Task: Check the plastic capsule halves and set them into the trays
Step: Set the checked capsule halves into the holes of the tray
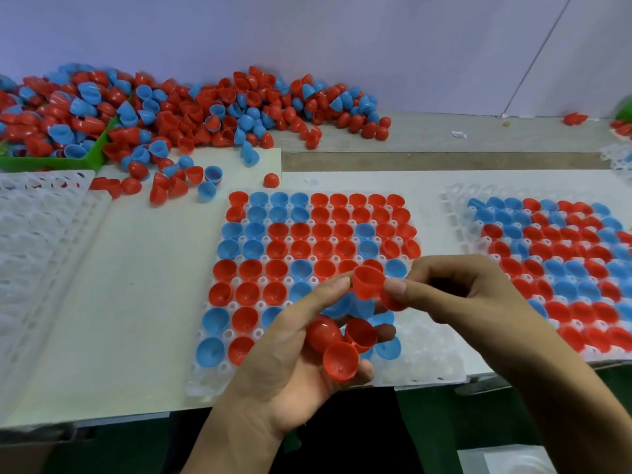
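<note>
A clear plastic tray [427, 367] lies in the middle of the table, most of its cups filled with red and blue capsule halves; its near right corner is bare. My left hand [294, 364] is palm up over the tray's front and cradles several red halves [342, 360]. One red half [366, 281] is pinched between my left fingertip and the thumb of my right hand [455, 295]. My right hand also holds a second red half [391, 302] just below.
A big loose heap of red and blue halves [191, 114] spreads along the back left, partly in a green bin [51, 163]. A second filled tray [455, 213] sits at the right, bare trays [37, 217] at the left. The table's front edge is under my wrists.
</note>
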